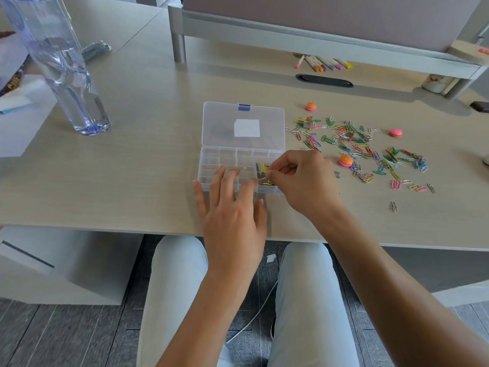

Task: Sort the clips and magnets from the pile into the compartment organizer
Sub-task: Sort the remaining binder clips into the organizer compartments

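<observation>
Three burger magnets (pixel 345 160) dot the pale desk (pixel 132 168); water bottle (pixel 60 64) at ten o'clock; left hand (pixel 230 207) flat on organizer (pixel 211 160), right hand (pixel 301 178) pinching a clip (pixel 262 168).

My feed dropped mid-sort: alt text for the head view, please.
The right hand pinches a clip over the right end of the open clear organizer, while the left hand rests flat on it. Colourful paper clips and three round magnets lie scattered to its right.

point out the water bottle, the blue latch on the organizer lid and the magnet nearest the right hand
water bottle (pixel 57 59), head view, clear wall
blue latch (pixel 244 107), head view, centre
magnet (pixel 345 160), head view, orange top
</observation>
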Action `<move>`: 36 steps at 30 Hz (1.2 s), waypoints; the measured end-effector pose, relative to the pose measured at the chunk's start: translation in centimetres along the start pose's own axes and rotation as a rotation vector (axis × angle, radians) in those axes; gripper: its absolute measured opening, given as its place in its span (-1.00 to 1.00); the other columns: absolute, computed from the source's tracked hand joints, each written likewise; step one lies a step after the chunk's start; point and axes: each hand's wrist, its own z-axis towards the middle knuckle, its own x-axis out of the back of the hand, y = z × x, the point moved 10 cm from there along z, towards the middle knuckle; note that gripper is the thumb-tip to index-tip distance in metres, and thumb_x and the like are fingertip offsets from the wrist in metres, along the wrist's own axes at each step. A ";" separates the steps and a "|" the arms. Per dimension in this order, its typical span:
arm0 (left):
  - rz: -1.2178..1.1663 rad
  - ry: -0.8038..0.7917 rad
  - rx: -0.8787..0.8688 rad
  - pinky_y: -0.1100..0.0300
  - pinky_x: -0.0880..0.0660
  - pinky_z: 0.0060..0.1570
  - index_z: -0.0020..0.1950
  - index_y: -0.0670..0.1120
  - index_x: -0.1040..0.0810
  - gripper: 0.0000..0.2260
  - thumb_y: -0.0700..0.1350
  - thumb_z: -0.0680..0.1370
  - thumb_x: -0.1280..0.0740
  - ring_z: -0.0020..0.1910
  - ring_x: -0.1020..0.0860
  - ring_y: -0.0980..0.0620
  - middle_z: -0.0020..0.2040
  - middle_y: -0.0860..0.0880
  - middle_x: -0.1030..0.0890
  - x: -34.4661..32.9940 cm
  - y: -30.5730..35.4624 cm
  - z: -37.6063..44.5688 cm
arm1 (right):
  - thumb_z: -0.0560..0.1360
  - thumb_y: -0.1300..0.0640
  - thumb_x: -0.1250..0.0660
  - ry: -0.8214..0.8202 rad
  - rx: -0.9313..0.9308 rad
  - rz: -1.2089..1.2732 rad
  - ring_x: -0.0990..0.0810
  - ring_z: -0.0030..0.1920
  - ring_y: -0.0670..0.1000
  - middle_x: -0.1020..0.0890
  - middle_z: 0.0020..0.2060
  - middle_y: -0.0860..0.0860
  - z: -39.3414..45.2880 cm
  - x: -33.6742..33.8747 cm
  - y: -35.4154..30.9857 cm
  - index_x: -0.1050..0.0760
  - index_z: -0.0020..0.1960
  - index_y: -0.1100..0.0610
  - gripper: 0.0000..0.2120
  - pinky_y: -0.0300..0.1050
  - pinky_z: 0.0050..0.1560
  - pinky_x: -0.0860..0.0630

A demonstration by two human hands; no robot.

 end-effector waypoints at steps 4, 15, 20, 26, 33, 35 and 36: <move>-0.004 0.000 0.000 -0.33 -0.10 0.51 0.19 -0.02 -0.59 -0.77 -0.12 0.54 -0.42 0.52 -0.34 -0.15 0.37 -0.07 -0.52 0.0 0.0 0.0 | 0.42 0.11 -0.49 0.009 0.009 0.015 -0.63 -0.29 -0.10 -0.65 -0.37 -0.16 0.0 0.0 0.0 -0.68 -0.17 -0.04 -0.95 0.05 -0.19 -0.65; 0.006 -0.007 -0.002 -0.32 -0.08 0.52 0.19 -0.02 -0.59 -0.78 -0.13 0.54 -0.42 0.52 -0.34 -0.15 0.37 -0.07 -0.52 0.0 0.0 0.0 | 0.51 0.23 -0.33 0.033 0.069 0.078 -0.51 -0.32 -0.12 -0.62 -0.31 -0.10 -0.5 1.2 -0.1 -0.70 -0.07 0.04 -0.81 -0.27 -0.30 -0.37; -0.004 -0.003 0.000 -0.30 -0.08 0.53 0.20 -0.03 -0.61 -0.77 -0.14 0.54 -0.41 0.52 -0.33 -0.15 0.37 -0.07 -0.52 0.0 0.1 0.0 | 0.52 0.25 -0.32 0.026 0.130 0.086 -0.56 -0.21 -0.07 -0.65 -0.18 -0.04 -1.0 1.7 0.1 -0.70 -0.05 0.01 -0.78 -0.17 -0.20 -0.45; -0.013 -0.007 -0.003 -0.28 -0.07 0.54 0.21 -0.04 -0.60 -0.77 -0.15 0.55 -0.40 0.54 -0.32 -0.13 0.38 -0.06 -0.51 0.0 0.3 -0.1 | 0.52 0.20 -0.34 0.038 0.265 -0.003 -0.57 -0.14 -0.04 -0.62 -0.13 -0.04 -1.6 1.8 0.0 -0.71 0.06 0.00 -0.77 -0.15 -0.13 -0.47; 0.002 -0.013 -0.007 -0.27 -0.08 0.54 0.22 -0.04 -0.60 -0.77 -0.13 0.55 -0.37 0.54 -0.32 -0.13 0.39 -0.06 -0.52 0.1 0.5 -0.2 | 0.57 0.23 -0.36 -0.044 0.391 -0.126 -0.47 -0.02 -0.06 -0.59 -0.05 -0.06 -2.1 0.4 -1.3 -0.71 0.11 -0.01 -0.77 -0.43 -0.11 -0.29; 0.004 -0.013 -0.008 -0.27 -0.08 0.54 0.21 -0.04 -0.60 -0.77 -0.14 0.55 -0.38 0.54 -0.32 -0.14 0.39 -0.07 -0.51 0.1 0.5 -0.2 | 0.57 0.23 -0.36 -0.053 0.392 -0.125 -0.49 -0.03 -0.05 -0.59 -0.05 -0.07 -2.0 0.4 -1.2 -0.71 0.10 -0.01 -0.77 -0.41 -0.11 -0.30; 0.005 -0.013 -0.009 -0.27 -0.08 0.54 0.21 -0.04 -0.60 -0.77 -0.14 0.55 -0.38 0.54 -0.32 -0.14 0.39 -0.07 -0.51 0.1 0.5 -0.2 | 0.57 0.23 -0.36 -0.055 0.394 -0.123 -0.51 -0.03 -0.04 -0.59 -0.05 -0.07 -2.0 0.5 -1.2 -0.71 0.10 -0.01 -0.77 -0.38 -0.12 -0.32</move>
